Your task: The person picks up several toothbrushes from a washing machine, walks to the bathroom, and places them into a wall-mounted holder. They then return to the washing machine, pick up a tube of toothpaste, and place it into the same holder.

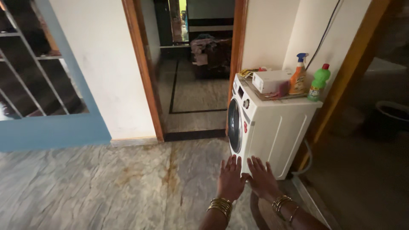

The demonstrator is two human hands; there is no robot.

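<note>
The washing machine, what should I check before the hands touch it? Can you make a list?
1. Washing machine door shut: ok, the round door looks closed.
2. Left hand and right hand empty: ok, both open, palms down.
3. Spray bottle and green bottle upright on top: ok.
4. White box steady on top: ok, lying flat.
5. Floor dry: cannot tell, stains show.
6. Hose at the side attached: cannot tell.

I note the washing machine [266,127] right of the doorway [191,72], a box [271,81] and two bottles [318,83] on top, both hands [247,178] before it.
</note>
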